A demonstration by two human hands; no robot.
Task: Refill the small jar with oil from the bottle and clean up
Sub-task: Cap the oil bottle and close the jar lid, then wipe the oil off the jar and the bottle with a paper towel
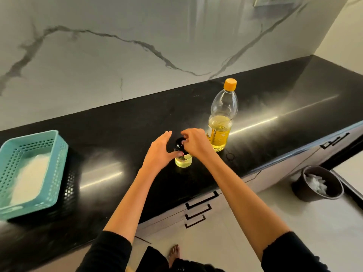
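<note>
My left grip [159, 152] cups the jar [183, 161], thumb on its front and fingers reaching round behind. My right grip [194, 142] is curled over the black lid [179, 146], pinching it on top of the jar. The jar stands upright on the black bench [117, 124], with yellow oil inside. The capped bottle [221, 132] stands just beside my right grip. A teal basket [11, 154] sits well apart on my left.
</note>
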